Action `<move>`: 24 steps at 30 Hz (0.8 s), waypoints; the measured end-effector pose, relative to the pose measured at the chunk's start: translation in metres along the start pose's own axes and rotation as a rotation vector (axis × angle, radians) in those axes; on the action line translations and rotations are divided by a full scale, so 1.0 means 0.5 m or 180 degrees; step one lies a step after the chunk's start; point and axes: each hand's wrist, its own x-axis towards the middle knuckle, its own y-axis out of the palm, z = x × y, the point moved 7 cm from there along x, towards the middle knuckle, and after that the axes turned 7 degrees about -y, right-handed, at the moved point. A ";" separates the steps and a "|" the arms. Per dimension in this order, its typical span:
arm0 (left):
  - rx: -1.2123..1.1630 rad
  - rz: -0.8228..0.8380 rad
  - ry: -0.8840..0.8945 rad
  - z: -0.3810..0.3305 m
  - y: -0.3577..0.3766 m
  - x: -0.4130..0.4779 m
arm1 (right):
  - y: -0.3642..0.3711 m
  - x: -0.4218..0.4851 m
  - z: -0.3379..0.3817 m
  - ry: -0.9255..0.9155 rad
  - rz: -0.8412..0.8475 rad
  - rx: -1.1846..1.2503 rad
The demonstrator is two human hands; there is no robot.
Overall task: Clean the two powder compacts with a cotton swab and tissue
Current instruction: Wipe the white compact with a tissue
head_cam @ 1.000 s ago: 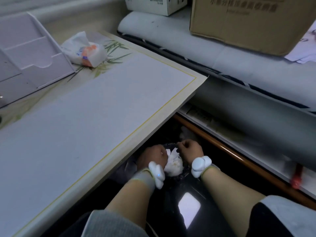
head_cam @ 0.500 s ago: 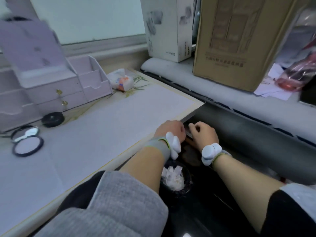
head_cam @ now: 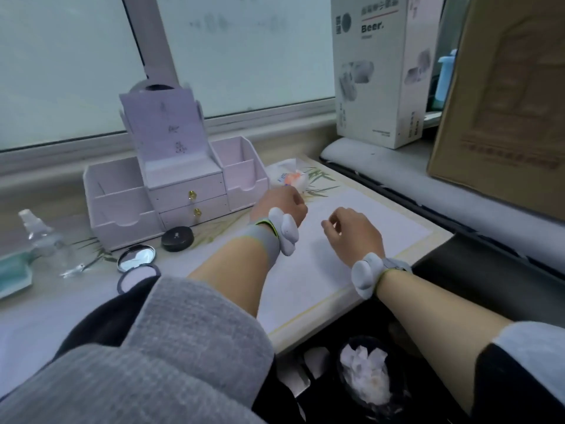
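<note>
Now, left hand (head_cam: 279,203) above mat (head_cam: 388,228), fingers (head_cam: 302,207) curled into a fist, right hand (head_cam: 351,232) beside it, fingers loosely curled, empty.

A single wide-angle camera, worn on the person's head, looks forward and down across the table (head_cam: 312,328) toward the frosted window (head_cam: 244,50) behind it. It sits close. The grey sleeve (head_cam: 171,347) fills the lower left, and both forearms rise from the bottom edge. At lower right the view drops past the table's edge to a waste bin (head_cam: 363,339) below.
</note>
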 end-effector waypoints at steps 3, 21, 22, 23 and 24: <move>0.0258 -0.0086 -0.0094 0.031 -0.007 0.040 | 0.069 0.049 0.018 -0.0125 0.0198 -0.0009; 0.1044 0.0121 0.0263 0.010 0.013 0.359 | 0.278 0.311 0.017 -0.0302 0.0405 0.0246; 0.1180 0.0191 0.0313 0.008 0.020 0.370 | 0.287 0.317 0.015 -0.0328 0.0378 0.0238; 0.1339 0.0249 0.0389 0.005 0.028 0.380 | 0.297 0.322 0.012 -0.0366 0.0364 0.0214; 0.1504 0.0294 0.0473 0.004 0.038 0.387 | 0.307 0.324 0.009 -0.0403 0.0375 0.0175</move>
